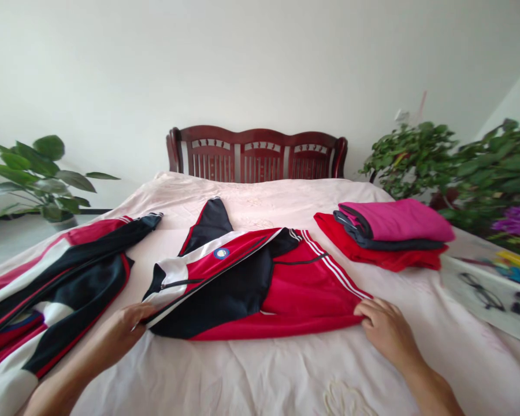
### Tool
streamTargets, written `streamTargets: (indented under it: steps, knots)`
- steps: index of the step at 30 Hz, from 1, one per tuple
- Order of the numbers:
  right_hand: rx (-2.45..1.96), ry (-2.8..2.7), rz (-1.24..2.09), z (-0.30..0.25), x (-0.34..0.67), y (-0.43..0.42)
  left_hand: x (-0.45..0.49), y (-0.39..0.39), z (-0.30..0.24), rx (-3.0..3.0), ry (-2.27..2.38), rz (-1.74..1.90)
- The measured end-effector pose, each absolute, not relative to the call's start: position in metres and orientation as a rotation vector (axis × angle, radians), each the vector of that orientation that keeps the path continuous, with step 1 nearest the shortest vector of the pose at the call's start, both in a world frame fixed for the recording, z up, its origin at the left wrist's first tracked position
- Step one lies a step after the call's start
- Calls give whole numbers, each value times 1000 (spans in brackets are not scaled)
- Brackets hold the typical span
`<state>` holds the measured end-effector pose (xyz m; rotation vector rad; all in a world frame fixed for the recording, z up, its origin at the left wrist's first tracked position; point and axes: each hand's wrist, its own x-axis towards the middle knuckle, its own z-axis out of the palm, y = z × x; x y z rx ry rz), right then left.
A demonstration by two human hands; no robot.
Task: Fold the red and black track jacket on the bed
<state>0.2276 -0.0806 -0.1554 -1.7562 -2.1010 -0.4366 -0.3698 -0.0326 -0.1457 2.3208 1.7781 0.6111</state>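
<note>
A red, black and white track jacket lies spread sideways on the bed, partly folded over itself. It has a round blue-and-white badge, and one black sleeve points toward the headboard. My left hand pinches the jacket's edge at its left end, beside the white part with the dark collar. At the opposite end, my right hand grips the red corner next to the white stripes. Both hands have their fingers closed on the fabric. Another jacket in the same colours lies on the left, below it my left forearm.
Folded clothes in pink, dark and red are stacked on the right. Beyond them, glasses rest on a white sheet with small colourful items. A pale pink bedspread covers the bed. The wooden headboard stands behind, with plants on both sides.
</note>
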Motion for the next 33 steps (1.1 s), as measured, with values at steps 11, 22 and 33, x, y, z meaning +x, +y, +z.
streamTargets:
  steps: [11, 22, 33]
  knots:
    - [-1551, -2093, -441, -164, 234, -78, -369, -48, -136, 2428, 1666, 419]
    - [-1686, -2076, -175, -134, 231, -52, -364, -46, -124, 2353, 1825, 225]
    - [-1902, -2188, -146, -135, 210, -15, -334, -56, -115, 2337, 1935, 143]
